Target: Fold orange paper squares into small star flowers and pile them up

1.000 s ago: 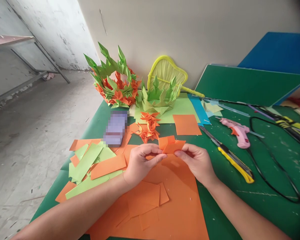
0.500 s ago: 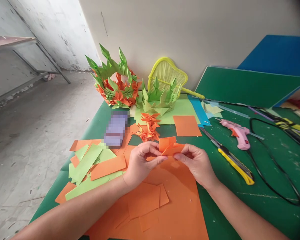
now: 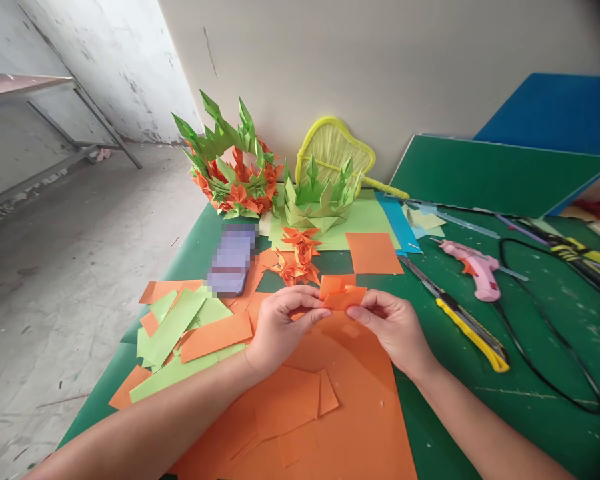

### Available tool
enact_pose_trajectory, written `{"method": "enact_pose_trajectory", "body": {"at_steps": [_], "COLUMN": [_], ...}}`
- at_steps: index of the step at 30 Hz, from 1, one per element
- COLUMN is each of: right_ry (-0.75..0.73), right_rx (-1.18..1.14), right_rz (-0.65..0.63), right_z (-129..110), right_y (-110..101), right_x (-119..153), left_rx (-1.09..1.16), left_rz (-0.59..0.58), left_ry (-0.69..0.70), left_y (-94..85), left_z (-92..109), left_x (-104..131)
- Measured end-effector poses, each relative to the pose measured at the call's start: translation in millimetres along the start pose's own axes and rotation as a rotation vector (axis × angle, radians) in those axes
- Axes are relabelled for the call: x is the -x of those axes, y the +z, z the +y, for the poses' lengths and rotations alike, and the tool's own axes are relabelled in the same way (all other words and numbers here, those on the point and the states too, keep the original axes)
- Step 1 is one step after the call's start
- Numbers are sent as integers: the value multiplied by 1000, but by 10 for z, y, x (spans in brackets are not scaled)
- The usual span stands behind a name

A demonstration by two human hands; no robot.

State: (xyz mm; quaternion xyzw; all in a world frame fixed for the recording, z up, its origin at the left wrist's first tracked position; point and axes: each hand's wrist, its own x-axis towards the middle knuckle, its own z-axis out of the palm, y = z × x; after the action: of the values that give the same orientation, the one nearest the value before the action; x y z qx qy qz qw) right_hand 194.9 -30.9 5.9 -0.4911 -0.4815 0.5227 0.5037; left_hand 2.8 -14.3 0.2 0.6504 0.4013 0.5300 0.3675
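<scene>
Between my two hands is a small folded piece of orange paper (image 3: 341, 295), held above the table. My left hand (image 3: 287, 323) pinches its left side between thumb and fingers. On the right side, my right hand (image 3: 393, 327) grips it the same way. Below lies a large orange sheet (image 3: 360, 400) with smaller orange pieces (image 3: 287, 400) on it. Just beyond my hands sit several folded orange paper flowers (image 3: 297, 257). A square of orange paper (image 3: 374, 253) lies to their right.
Loose green and orange paper scraps (image 3: 175, 327) lie left, near a blurred phone (image 3: 233, 260). Paper crowns (image 3: 323, 200) and a yellow fan (image 3: 336, 147) stand at the back. To the right are a yellow utility knife (image 3: 470, 330) and a pink glue gun (image 3: 475, 267) with its black cord.
The folded orange paper has shifted slightly between my fingers, and its front flap now lies flatter and more squared. Both hands stay nearly in place.
</scene>
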Motion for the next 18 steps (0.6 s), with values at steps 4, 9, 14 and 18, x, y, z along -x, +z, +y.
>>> {"method": "enact_pose_trajectory", "body": {"at_steps": [4,9,14,18], "right_ry": [-8,-36,-53,-25], "right_rx": [-6,-19,-42,-75], "right_rz": [-10,-3,25,60], "right_z": [-2,-6,15,39], "right_y": [7,22,33,35], "right_x": [5,36,30,13], "left_rx": [106,155,130,89], "left_rz": [-39,-64,-57,-50], "left_ry": [-79,-198,-258,-250], "left_y": [2,2,4,1], "left_z": [1,4,7,9], "left_x": [5,3,16,18]}}
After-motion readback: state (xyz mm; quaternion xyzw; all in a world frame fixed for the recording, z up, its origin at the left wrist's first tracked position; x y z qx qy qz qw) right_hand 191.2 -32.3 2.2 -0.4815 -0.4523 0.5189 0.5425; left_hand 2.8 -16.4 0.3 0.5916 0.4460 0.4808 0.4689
